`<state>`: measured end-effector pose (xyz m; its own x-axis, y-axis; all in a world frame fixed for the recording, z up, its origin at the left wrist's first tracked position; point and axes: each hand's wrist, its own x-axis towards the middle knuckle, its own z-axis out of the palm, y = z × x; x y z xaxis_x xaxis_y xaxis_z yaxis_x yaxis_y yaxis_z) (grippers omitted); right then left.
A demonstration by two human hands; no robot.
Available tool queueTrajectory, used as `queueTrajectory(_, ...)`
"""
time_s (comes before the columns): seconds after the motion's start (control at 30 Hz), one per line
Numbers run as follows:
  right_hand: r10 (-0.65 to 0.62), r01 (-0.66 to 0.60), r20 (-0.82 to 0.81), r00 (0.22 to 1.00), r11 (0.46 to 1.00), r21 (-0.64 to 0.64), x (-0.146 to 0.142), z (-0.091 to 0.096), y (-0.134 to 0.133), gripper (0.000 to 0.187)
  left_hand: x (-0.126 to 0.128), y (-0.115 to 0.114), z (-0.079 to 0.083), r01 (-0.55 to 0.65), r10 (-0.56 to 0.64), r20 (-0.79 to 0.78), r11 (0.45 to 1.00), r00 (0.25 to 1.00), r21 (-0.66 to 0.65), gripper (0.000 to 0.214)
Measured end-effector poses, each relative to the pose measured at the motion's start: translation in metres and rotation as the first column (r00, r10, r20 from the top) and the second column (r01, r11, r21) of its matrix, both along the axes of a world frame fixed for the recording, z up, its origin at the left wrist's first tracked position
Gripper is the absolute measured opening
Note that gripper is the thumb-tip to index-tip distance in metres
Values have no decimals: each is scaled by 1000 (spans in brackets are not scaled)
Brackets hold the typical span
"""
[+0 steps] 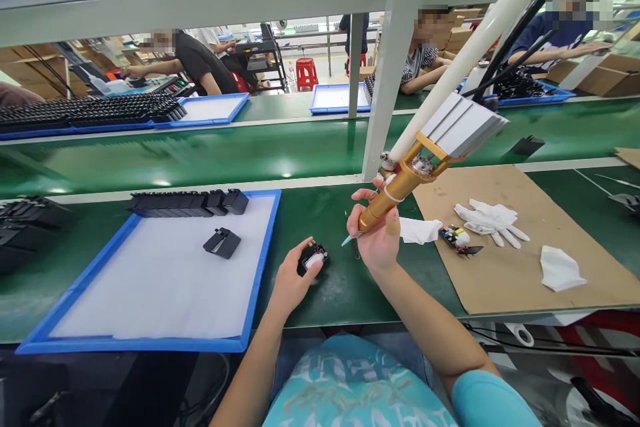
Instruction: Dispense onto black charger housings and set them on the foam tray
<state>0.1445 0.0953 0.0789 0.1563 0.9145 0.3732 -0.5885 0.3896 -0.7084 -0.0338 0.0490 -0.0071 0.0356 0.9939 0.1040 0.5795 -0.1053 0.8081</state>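
My left hand [290, 279] is closed on a small black device housing [303, 260], which rests on the green bench. Electronic parts and a white piece show in the housing's open top. In my right hand [381, 243] is a gold cylindrical hand tool [395, 195], its fingers wrapped round the lower body. The tool's pale blue pointed tip [347, 241] aims down and left, to the right of the housing and apart from it. A white finned block [457, 123] sits at the tool's upper end. What exact kind of tool this is I cannot tell.
A blue-rimmed tray [264, 260] on the left bears a row of black housings [170, 204] and one loose housing [222, 243]. Cardboard [505, 287] on the right carries white gloves [487, 219] and a circuit assembly [455, 237]. A shelf post [387, 73] stands ahead; co-workers sit beyond the green conveyor [280, 153].
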Motion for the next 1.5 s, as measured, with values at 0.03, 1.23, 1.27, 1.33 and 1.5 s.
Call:
queueTrajectory(0.03, -13, 12, 5, 1000, 1000, 1, 2, -1, 2, 41, 1, 3, 2, 18, -15, 65, 999, 998, -34, 45)
queueTrajectory(1.23, -22, 22, -25, 999, 1000, -9, 20, -8, 2, 32, 43, 4, -3, 141, 156, -642, 911, 751, 388, 22)
queueTrajectory(1.27, -23, 23, -22, 999, 1000, -8, 20, -8, 2, 33, 43, 5, -3, 147, 149, -644, 912, 750, 383, 22)
queueTrajectory(1.33, -26, 26, -15, 1000, 1000, -7, 20, -9, 2, 34, 42, 7, -3, 160, 117, -637, 919, 762, 361, 21)
queueTrajectory(1.5, -50, 50, -1, 999, 999, -12, 21, -9, 4, 36, 30, 6, 5, 53, 55, -417, 968, 907, 244, 21)
